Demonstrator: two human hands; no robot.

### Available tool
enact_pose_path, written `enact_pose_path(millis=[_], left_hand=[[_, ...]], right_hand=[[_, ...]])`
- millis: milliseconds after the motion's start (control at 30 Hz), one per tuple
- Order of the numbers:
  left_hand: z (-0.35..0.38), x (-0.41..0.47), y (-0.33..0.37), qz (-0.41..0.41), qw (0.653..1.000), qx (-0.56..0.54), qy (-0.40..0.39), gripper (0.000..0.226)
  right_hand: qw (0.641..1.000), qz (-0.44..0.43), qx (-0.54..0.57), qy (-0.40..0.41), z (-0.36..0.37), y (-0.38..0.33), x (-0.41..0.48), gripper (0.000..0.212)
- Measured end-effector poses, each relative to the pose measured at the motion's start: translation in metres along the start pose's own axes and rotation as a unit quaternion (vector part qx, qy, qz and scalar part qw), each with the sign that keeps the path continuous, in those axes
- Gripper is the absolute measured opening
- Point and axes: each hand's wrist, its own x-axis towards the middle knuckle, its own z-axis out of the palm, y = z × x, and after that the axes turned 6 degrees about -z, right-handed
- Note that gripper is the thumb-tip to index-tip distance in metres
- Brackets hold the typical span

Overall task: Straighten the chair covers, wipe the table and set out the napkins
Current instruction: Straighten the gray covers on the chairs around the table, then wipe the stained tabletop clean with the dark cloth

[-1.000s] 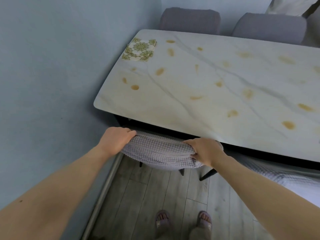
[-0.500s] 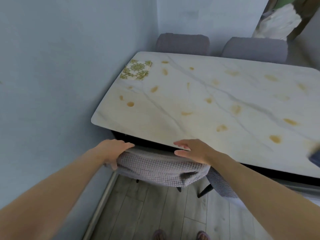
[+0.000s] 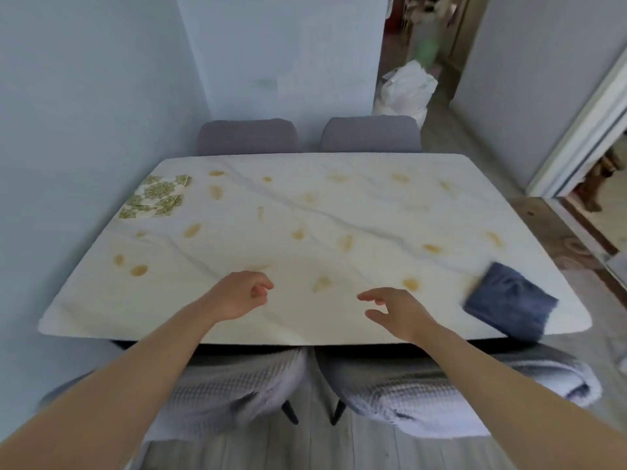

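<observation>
1. Chair covers: 2 grey waffle-textured covers, the left cover (image 3: 234, 391) and the right cover (image 3: 424, 398), sit on the near chairs tucked under the table's near edge. The right one looks bunched at its outer end, though blur makes this uncertain.
2. Table (image 3: 339, 212): pale marbled top dotted with yellow-brown spots.
3. Napkins (image 3: 156, 196): green-and-white patterned stack at the far left corner.
4. Cloth (image 3: 509, 298): folded, blue, at the near right corner.
5. Left hand (image 3: 237, 296) and right hand (image 3: 397, 310): above the near edge, fingers loose, holding nothing.
6. Far chairs (image 3: 247, 136): 2, grey, against the wall.

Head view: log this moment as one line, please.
left hand empty, over table | right hand empty, over table | blue cloth near-right corner, untouched | napkins far-left corner | stains unwiped
</observation>
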Motion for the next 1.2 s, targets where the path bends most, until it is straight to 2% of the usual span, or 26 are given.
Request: enact_pose_path(millis=[233,333,467,633,733,800,1033,1100,1200], left_hand=[[0.080,0.061,0.136,0.081,0.991,-0.100,-0.019,0.017],[0.112,0.079,0.180,0.084,0.986,-0.139,-0.047,0.016],[0.144,0.104,0.215,0.106,0.976,-0.150,-0.116,0.015],[0.161,0.137,0.247,0.109,0.967,-0.173,-0.151,0.015],[0.168,0.161,0.268,0.111,0.962,-0.194,-0.160,0.015],[0.171,0.177,0.278,0.115,0.958,-0.204,-0.168,0.015],[0.174,0.204,0.295,0.143,0.953,-0.196,-0.180,0.013],[0.174,0.205,0.298,0.145,0.953,-0.193,-0.180,0.013],[0.171,0.202,0.304,0.144,0.953,-0.197,-0.179,0.015]], right_hand=[[0.978,0.164,0.056,0.118,-0.032,0.107,-0.058,0.038],[0.939,0.271,0.091,0.193,-0.037,0.147,-0.071,0.048],[0.878,0.399,0.116,0.236,-0.045,0.182,-0.072,0.060],[0.850,0.435,0.145,0.259,-0.050,0.212,-0.053,0.067],[0.803,0.486,0.173,0.299,-0.058,0.234,-0.043,0.068],[0.773,0.519,0.194,0.310,-0.063,0.248,-0.036,0.060],[0.725,0.590,0.219,0.282,-0.067,0.274,-0.022,0.051],[0.724,0.582,0.233,0.289,-0.073,0.275,-0.023,0.047],[0.743,0.491,0.281,0.359,-0.085,0.262,-0.024,0.033]])
